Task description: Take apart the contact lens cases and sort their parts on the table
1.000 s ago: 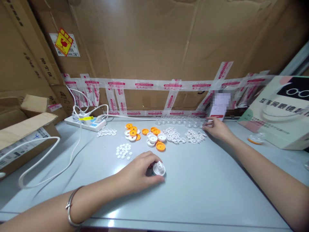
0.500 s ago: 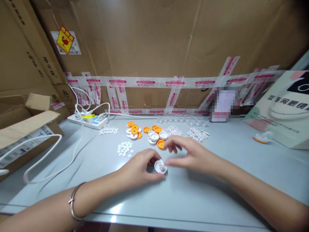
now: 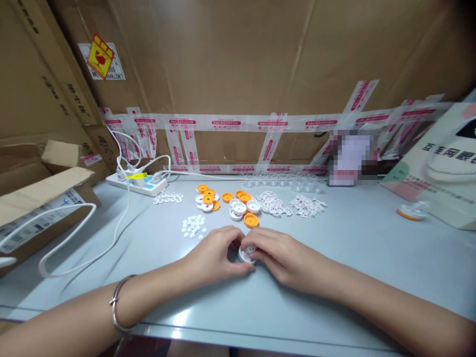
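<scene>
Near the front of the table, my left hand [image 3: 219,254] is curled around a white round plastic base [image 3: 245,257], thumb at its near side. My right hand [image 3: 280,253] pinches a small white piece [image 3: 252,249] on top of that base; the fingers partly hide it. Just beyond my hands are orange round bases [image 3: 251,220] and white round bases [image 3: 239,208] in a loose cluster. Small white discs [image 3: 193,225] are spread to the left, and flat white openwork pieces [image 3: 273,203] lie behind my right hand.
Clear plastic cups [image 3: 282,182] line the back by a cardboard wall [image 3: 223,59]. A power strip [image 3: 137,183] with white cables and an open carton [image 3: 40,208] stand left. To the right are a blurred-out phone [image 3: 349,158], an orange-bottomed clear piece [image 3: 412,210] and a printed box [image 3: 439,173].
My right hand has come down and left onto the small white piece, its fingers closing from spread to pinched. My left hand still holds the white base. The view has shifted slightly.
</scene>
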Tool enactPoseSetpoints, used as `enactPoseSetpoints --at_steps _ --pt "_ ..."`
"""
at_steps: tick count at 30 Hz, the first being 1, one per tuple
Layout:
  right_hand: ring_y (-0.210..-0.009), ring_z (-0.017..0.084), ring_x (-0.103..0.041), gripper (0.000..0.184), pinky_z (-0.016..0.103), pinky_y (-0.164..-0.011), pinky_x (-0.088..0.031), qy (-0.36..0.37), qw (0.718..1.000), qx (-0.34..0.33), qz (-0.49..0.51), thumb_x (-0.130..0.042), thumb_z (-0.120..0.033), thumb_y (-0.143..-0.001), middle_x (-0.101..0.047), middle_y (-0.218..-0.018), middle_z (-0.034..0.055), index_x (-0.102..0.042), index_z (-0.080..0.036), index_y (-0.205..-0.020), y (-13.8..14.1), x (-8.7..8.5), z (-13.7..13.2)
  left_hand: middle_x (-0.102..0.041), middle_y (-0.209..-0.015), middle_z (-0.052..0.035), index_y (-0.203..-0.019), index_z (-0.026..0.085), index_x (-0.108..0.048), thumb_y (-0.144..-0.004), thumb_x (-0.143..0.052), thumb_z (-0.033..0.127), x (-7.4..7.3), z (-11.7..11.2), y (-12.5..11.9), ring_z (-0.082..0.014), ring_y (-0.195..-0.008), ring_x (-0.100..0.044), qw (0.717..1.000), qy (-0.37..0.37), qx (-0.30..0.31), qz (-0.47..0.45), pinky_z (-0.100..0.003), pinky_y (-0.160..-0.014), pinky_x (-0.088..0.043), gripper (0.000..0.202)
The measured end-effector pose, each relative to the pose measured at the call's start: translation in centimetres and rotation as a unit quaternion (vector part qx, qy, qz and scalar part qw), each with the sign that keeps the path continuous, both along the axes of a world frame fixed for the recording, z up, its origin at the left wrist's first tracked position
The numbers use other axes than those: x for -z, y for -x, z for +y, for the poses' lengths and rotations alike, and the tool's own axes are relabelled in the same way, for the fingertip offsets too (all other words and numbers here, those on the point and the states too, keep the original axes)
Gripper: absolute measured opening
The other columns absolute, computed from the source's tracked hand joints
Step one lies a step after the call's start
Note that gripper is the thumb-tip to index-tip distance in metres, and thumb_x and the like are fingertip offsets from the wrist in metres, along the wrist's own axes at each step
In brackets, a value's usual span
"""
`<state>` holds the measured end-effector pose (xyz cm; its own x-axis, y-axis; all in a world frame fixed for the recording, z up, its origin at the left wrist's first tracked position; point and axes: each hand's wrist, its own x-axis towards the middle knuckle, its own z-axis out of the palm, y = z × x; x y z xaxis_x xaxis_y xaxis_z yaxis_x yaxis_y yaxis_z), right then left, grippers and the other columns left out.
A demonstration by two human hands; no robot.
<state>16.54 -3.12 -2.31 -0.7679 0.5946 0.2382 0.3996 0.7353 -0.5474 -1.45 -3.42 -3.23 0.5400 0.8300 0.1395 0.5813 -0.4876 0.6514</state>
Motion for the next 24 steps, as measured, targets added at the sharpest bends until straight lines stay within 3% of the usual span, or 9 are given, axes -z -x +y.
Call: enactPoseSetpoints --at_steps 6,13,20,24 --pt "-0.076 0.016 -0.053 0.017 0.029 -0.067 -0.046 -0.071 0.997 0.015 0.022 -0.037 -0.007 -0.082 -0.059 -0.082 0.0072 -0.051 -0.016 -0.087 0.1 1.3 0.2 -0.053 -0.069 0.0022 -0.071 0.015 -0.052 -0.067 -0.064 0.025 -0.1 -0.2 0.1 -0.0109 -0.064 -0.047 1.0 0.007 -0.007 -0.001 -0.021 -0.058 -0.034 0.016" --pt "-0.079 0.016 -0.057 0.014 0.029 -0.069 -0.047 -0.066 0.994 0.052 0.066 -0.039 -0.011 -0.084 -0.062 -0.085 0.0066 -0.05 -0.018 -0.09 0.4 1.6 0.0 -0.055 -0.07 0.0016 -0.075 0.015 -0.056 -0.066 -0.065 0.025 0.0 0.1 0.2 -0.0112 -0.064 -0.049 1.0 -0.005 -0.017 -0.002 -0.022 -0.058 -0.036 0.016" --pt "-0.074 0.016 -0.053 0.025 0.03 -0.065 -0.048 -0.183 0.976 0.018 0.117 -0.035 0.0 -0.077 -0.059 -0.08 0.007 -0.048 -0.018 -0.09 0.7 2.5 0.2 -0.06 -0.075 0.0003 -0.081 0.016 -0.06 -0.068 -0.064 0.024 -0.4 0.1 0.3 -0.0122 -0.069 -0.053 1.0 -0.012 -0.007 -0.019 -0.023 -0.063 -0.04 0.016" --pt "-0.076 0.015 -0.057 0.02 0.027 -0.066 -0.048 -0.169 0.962 0.111 0.182 -0.037 -0.006 -0.083 -0.06 -0.082 0.0044 -0.047 -0.021 -0.093 0.4 1.4 0.3 -0.061 -0.076 -0.0009 -0.083 0.015 -0.061 -0.066 -0.065 0.024 -0.1 -0.2 0.3 -0.013 -0.068 -0.055 1.0 -0.004 -0.017 -0.017 -0.024 -0.063 -0.042 0.019"
